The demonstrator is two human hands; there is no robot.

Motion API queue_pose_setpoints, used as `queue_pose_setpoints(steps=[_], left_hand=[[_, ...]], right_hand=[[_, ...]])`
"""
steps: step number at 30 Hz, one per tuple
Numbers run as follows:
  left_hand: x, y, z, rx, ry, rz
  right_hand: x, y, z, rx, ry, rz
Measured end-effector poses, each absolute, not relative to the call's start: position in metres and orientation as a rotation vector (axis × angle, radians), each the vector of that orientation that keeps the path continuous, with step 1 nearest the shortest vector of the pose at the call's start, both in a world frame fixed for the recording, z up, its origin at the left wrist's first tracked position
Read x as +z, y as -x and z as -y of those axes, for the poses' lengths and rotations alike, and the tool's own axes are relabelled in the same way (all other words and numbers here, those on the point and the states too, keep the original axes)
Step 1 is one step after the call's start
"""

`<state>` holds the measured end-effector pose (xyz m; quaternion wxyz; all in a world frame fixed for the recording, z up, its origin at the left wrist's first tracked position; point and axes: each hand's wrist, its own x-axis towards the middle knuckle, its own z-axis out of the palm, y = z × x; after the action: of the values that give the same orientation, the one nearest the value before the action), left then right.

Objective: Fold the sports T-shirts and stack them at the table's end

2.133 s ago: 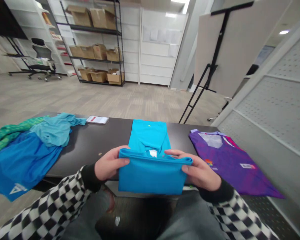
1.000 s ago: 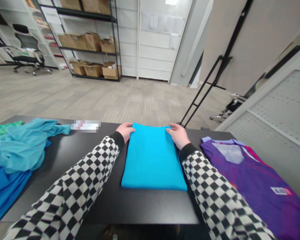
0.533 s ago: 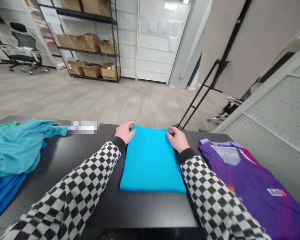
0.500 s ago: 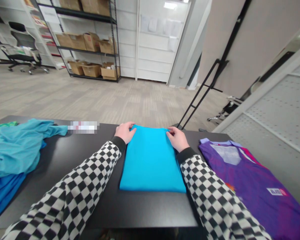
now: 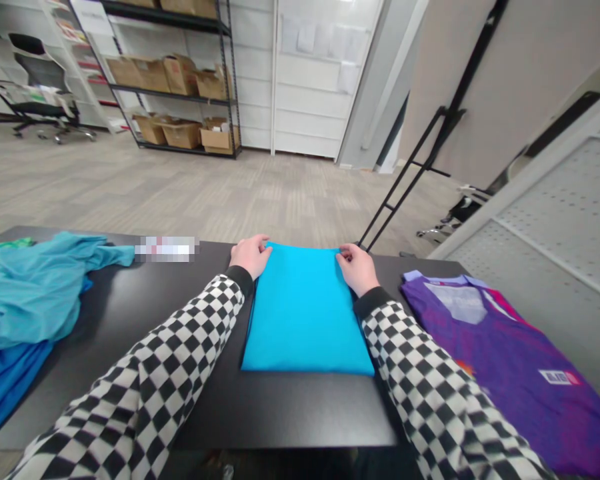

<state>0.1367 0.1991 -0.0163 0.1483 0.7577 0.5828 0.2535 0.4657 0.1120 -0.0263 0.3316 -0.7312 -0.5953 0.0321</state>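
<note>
Head view: the left hand (image 5: 250,257) and right hand (image 5: 357,269) rest on the far corners of a folded cyan garment (image 5: 305,313), which lies flat and squared in the middle of a black table (image 5: 300,407). The fingers (image 5: 344,252) of each hand stand together, curled on the cloth; whether they pinch it, I cannot tell. Checked sleeves (image 5: 180,347) run back along the table. A purple jersey (image 5: 500,360) lies to the right, well apart, and crumpled teal and blue garments (image 5: 25,293) lie to the left.
</note>
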Motion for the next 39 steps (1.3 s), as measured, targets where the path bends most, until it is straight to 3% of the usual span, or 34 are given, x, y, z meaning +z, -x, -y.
queue_pose_setpoints(steps=[10, 14, 19, 24, 28, 39], left_hand=[[-0.012, -0.138, -0.195, 0.742, -2.206, -1.741], [0.004, -0.136, -0.162, 0.943, -2.470, -1.424], [0.010, -0.130, -0.067, 0.672, -2.724, -0.994], [-0.018, -0.103, 0.015, 0.392, -2.844, -0.970], [-0.029, -0.078, 0.038, 0.225, -2.867, -0.995], [-0.038, -0.032, 0.089, 0.302, -2.885, -1.041]], right_hand=[[-0.025, -0.463, -0.114, 0.077, 2.003, 1.584], [-0.002, -0.452, -0.091, -0.114, 1.918, 1.587], [0.027, -0.409, -0.002, -0.072, 1.673, 1.986], [0.008, -0.373, 0.100, 0.200, 1.666, 2.312], [-0.006, -0.372, 0.129, 0.284, 1.722, 2.401], [-0.010, -0.410, 0.185, 0.234, 1.710, 2.435]])
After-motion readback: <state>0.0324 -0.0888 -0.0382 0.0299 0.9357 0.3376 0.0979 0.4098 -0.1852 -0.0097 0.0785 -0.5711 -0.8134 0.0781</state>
